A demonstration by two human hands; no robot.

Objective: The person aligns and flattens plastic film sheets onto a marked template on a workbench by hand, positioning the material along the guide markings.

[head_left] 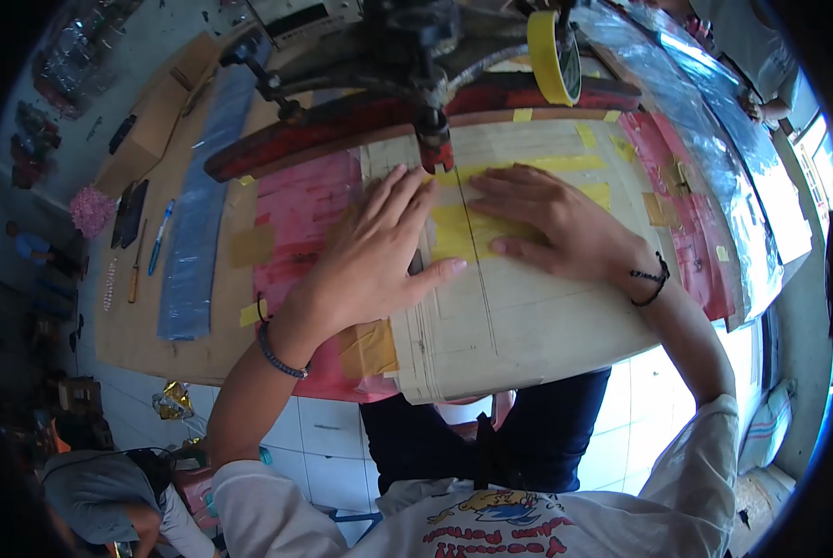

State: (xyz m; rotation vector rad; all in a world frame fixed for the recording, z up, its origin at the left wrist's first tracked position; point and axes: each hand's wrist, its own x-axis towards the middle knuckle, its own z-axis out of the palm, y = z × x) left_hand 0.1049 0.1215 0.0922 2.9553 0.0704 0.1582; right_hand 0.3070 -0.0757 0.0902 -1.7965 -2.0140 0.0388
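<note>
Left hand [365,244] and right hand [565,221] lie palm-down — outstretched, seemingly flat.

Cut off, covered, blurred
The black machine [424,56] ran past the top edge; the right hand [556,219] hid part of the yellow tape [451,237]; the upper-left clutter [72,60] was too blurred to name.
</note>
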